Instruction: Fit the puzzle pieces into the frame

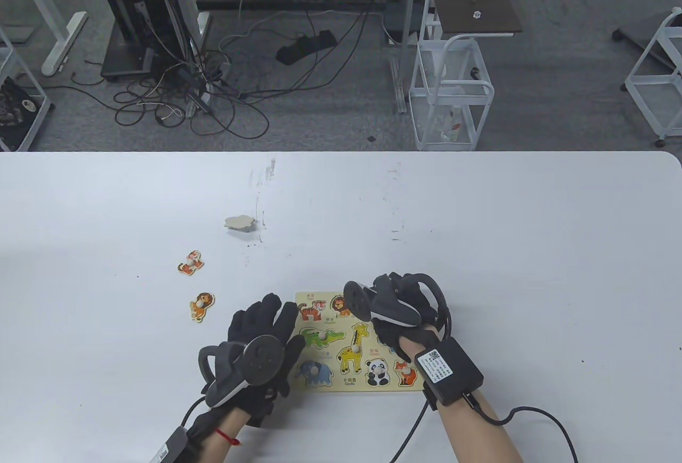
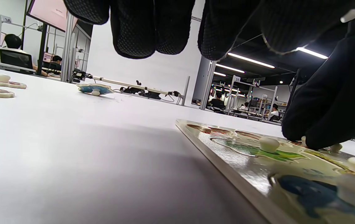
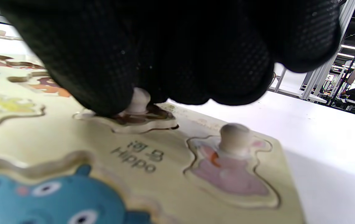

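Observation:
The wooden puzzle frame (image 1: 341,386) lies near the table's front edge, with crocodile (image 1: 318,338), giraffe (image 1: 354,348), elephant, panda and fox pieces seated in it. My right hand (image 1: 394,307) is over its upper right part. In the right wrist view its fingers (image 3: 165,56) pinch the white knob (image 3: 139,100) of a brown piece (image 3: 146,123) lying slightly raised over its slot. A pink piece (image 3: 232,169) sits seated beside it. My left hand (image 1: 266,332) lies open at the frame's left edge, its fingers (image 2: 140,28) holding nothing.
Loose pieces lie to the left on the table: a tiger (image 1: 190,262), a lion (image 1: 202,306) and a face-down piece (image 1: 240,222). The hippo slot (image 3: 50,196) in the frame holds no piece. The table's front edge is close below the frame.

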Available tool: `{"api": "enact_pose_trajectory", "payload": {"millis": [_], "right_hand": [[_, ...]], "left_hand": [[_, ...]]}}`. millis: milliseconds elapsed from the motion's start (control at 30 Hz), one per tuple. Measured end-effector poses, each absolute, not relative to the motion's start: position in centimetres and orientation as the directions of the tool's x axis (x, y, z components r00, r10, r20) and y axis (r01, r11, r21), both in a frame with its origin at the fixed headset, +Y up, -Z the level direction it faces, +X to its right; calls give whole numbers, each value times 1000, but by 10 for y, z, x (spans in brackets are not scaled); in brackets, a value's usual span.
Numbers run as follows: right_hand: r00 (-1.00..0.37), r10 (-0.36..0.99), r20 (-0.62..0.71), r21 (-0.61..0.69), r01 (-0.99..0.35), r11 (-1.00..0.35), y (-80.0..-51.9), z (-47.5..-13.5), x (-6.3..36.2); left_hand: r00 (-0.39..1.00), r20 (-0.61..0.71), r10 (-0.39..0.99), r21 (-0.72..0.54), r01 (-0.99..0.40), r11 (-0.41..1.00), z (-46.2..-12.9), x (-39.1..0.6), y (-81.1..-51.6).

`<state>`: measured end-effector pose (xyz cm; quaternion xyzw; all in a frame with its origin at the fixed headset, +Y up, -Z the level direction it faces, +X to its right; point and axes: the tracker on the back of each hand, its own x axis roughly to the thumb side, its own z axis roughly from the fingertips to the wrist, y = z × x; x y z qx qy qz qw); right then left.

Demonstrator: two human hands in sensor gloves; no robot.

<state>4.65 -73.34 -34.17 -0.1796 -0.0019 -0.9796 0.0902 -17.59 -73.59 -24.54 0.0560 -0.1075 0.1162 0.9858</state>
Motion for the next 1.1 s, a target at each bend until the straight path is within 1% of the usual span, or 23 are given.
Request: {"api": "enact_pose_trajectory", "payload": {"millis": [233, 300, 400, 500, 567, 600, 633, 667, 733, 833, 900, 967, 1100], "right_hand": [[-918, -195, 346, 13, 213, -977, -732, -339, 48], [-918, -198, 342, -40, 197, -980, -725, -332, 53], [-917, -212, 338, -165, 164, -973, -708, -317, 60], [-926, -185, 330, -247, 104, -963, -689, -297, 68], [-932, -149, 331, -274, 56, -960, -680, -283, 74], [-939, -104, 327, -281, 8, -960, -675, -272, 78], [-945, -72, 319, -264, -16, -964, -673, -265, 80], [-952, -38, 303, -250, -41, -967, -672, -258, 83], [-948, 57, 312, -256, -141, -956, -672, -242, 88], [-939, 124, 322, -302, -226, -926, -675, -226, 92], [-928, 149, 340, -324, -265, -908, -681, -219, 92], [-925, 146, 350, -341, -271, -900, -687, -215, 93], [-910, 192, 368, -297, -311, -903, -702, -214, 98]], "left_hand": [[948, 236, 212, 77, -236, 969, -245, -175, -736], [947, 240, 214, 70, -237, 969, -244, -174, -737], [947, 252, 200, 67, -223, 972, -242, -170, -738], [946, 264, 188, 66, -212, 975, -240, -166, -738], [945, 275, 178, 66, -203, 977, -238, -163, -738], [944, 284, 169, 67, -196, 978, -237, -161, -739], [944, 293, 154, 65, -180, 981, -236, -158, -740], [945, 295, 138, 65, -164, 984, -235, -157, -740], [947, 297, 124, 72, -152, 986, -234, -155, -739], [946, 293, 135, 61, -160, 985, -233, -154, -739], [947, 294, 131, 64, -156, 986, -232, -154, -739], [948, 294, 120, 69, -146, 987, -231, -154, -739], [952, 282, 116, 66, -140, 988, -234, -159, -740]]}}
